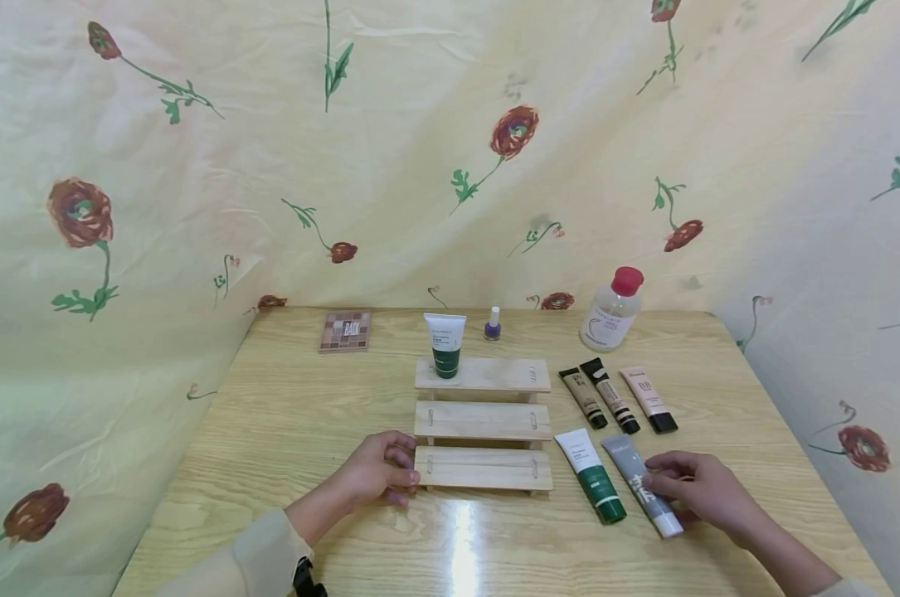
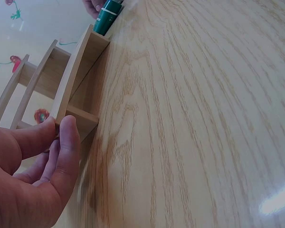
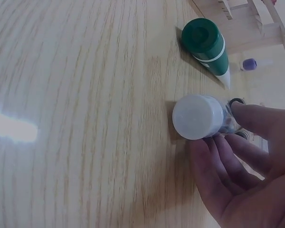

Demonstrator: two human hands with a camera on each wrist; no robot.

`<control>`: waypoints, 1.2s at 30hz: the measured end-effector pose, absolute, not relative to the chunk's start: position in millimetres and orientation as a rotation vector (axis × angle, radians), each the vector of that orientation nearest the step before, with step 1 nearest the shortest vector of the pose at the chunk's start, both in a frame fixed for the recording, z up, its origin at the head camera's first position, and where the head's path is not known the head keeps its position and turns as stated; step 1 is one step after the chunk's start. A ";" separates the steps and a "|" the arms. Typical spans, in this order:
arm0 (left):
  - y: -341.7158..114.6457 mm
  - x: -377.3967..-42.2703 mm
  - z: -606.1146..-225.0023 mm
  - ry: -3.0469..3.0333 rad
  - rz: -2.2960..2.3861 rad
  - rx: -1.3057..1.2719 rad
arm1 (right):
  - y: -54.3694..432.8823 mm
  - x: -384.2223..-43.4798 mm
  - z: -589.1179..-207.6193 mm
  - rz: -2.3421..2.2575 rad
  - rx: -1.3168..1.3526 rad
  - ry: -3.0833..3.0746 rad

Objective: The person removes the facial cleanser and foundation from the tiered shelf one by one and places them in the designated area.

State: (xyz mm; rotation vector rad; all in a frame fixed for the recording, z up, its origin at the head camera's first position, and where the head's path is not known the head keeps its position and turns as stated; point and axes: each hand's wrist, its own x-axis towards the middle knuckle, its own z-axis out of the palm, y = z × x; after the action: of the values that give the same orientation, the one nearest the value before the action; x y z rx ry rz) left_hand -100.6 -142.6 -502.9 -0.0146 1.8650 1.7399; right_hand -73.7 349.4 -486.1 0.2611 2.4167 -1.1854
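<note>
A three-step wooden rack point(image 1: 483, 468) stands mid-table in the head view. My left hand point(image 1: 381, 469) pinches the left end of its lowest step; the left wrist view shows thumb and forefinger at the board's corner point(image 2: 62, 107). A white-and-green tube point(image 1: 445, 340) stands upright on the top step. To the right, my right hand point(image 1: 699, 489) grips a grey tube point(image 1: 639, 477) with a white cap point(image 3: 194, 117), thumb on one side and fingers on the other. The tube lies slanted, cap towards me. Left of it lies another white-and-green tube point(image 1: 590, 473).
Behind the grey tube lie two dark-capped slim tubes point(image 1: 584, 398) point(image 1: 610, 396) and a pink BB tube point(image 1: 648, 400). Farther back stand a red-capped clear bottle point(image 1: 611, 313) and a purple nail polish bottle point(image 1: 493, 327). A makeup palette point(image 1: 345, 332) lies back left, before a flowered cloth point(image 1: 390, 166).
</note>
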 end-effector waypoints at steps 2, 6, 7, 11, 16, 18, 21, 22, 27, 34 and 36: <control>-142.7 -100.4 -502.9 1.866 1.737 -0.015 | 349.8 -74.2 -483.1 -1.175 0.231 2.426; -143.0 -100.4 -502.4 1.866 1.737 -0.015 | 350.6 -79.8 -472.8 -1.142 0.135 2.487; -143.0 -100.5 -502.3 1.866 1.737 -0.014 | 350.7 -82.4 -469.0 -1.133 0.098 2.507; -143.4 -101.2 -503.0 1.866 1.740 -0.014 | 345.7 -96.7 -451.8 -1.114 -0.014 2.573; -144.3 -101.6 -503.4 1.864 1.742 -0.012 | 322.8 -121.0 -424.7 -1.126 -0.218 2.665; -144.2 -101.5 -502.3 1.863 1.742 -0.013 | 309.5 -131.7 -414.6 -1.130 -0.330 2.702; -143.8 -101.6 -501.0 1.865 1.740 -0.017 | 285.6 -147.7 -403.5 -1.134 -0.476 2.736; -143.7 -101.7 -500.3 1.866 1.742 -0.017 | 276.7 -152.9 -401.2 -1.143 -0.518 2.735; -142.7 -102.1 -498.8 1.865 1.746 -0.021 | 230.6 -173.4 -392.9 -1.258 -0.666 2.637; -141.8 -101.9 -498.3 1.853 1.751 -0.031 | 175.1 -193.3 -389.5 -1.418 -0.772 2.542; -141.6 -101.7 -498.3 1.849 1.753 -0.030 | 163.7 -196.7 -389.0 -1.443 -0.789 2.536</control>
State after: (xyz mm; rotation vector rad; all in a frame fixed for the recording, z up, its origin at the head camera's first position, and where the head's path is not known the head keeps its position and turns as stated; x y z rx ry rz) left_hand -101.7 -141.6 -498.3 -0.0302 1.8489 1.7525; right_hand -196.7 163.7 -389.0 -0.7889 2.5357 -1.4430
